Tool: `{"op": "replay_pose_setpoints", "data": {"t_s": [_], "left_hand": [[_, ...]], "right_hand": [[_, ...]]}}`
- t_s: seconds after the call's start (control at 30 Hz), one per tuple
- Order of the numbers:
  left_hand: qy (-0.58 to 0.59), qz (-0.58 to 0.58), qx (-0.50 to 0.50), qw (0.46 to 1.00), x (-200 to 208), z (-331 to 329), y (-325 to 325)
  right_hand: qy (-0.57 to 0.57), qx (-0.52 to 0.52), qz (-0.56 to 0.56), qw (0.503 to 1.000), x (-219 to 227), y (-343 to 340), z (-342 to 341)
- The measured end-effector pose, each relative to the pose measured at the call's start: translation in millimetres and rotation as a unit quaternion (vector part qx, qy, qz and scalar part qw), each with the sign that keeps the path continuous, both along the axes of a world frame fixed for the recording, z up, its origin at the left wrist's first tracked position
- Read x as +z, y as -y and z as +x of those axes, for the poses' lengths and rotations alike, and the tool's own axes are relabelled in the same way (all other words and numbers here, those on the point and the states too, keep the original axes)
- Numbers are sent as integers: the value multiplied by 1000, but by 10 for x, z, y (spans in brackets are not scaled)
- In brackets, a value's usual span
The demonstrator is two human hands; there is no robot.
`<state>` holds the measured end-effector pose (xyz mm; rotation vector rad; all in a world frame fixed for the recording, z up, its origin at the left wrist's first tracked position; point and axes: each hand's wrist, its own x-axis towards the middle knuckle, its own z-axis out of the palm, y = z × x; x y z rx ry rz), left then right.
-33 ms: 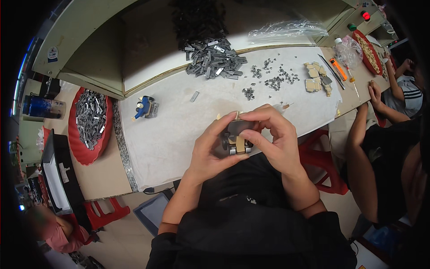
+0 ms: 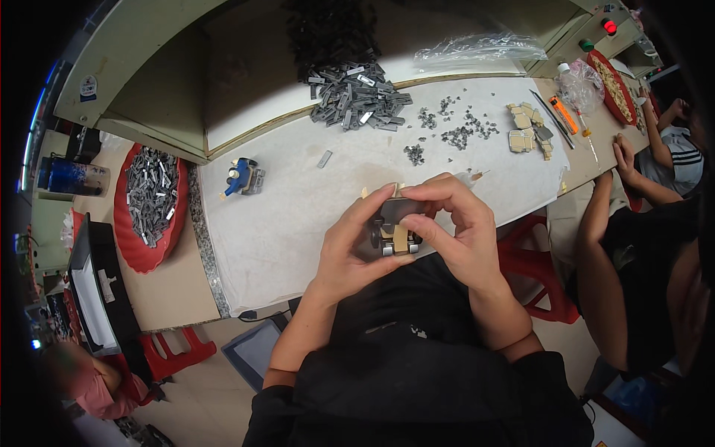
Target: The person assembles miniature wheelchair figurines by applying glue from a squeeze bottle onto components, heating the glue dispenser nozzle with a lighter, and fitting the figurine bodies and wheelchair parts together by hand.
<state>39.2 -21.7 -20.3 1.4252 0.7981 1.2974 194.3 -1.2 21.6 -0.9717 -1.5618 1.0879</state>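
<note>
Both my hands grip a small grey-and-tan toy vehicle (image 2: 400, 237) above the near edge of the white-covered worktable. My left hand (image 2: 346, 249) holds its left side, thumb underneath and fingertips at the top. My right hand (image 2: 460, 231) pinches the upper right part, thumb against the grey face and fingers behind it. The fingers hide much of its outline. Beyond my left hand, a blue-and-grey toy figure (image 2: 240, 177) stands on the sheet, with one loose grey strip (image 2: 325, 159) to its right.
A heap of grey strips (image 2: 357, 97) spills from the shelf. Small metal bits (image 2: 463, 134), tan pieces (image 2: 525, 138) and an orange cutter (image 2: 563, 115) lie at the right. A red tray (image 2: 138, 249) of grey strips stands left. A co-worker's arm (image 2: 593, 216) is at the right.
</note>
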Motion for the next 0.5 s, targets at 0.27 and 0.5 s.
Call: {"op": "replay_pose_setpoints", "data": {"t_s": [0.27,0.5], "left_hand": [[-33,51,23,998,10,-13,-18],[-41,83,48,994,25,9,-17]], "right_hand": [[-10,-6,40,999,13,10,-7],[5,-12,77,997,24,19,-28]]}}
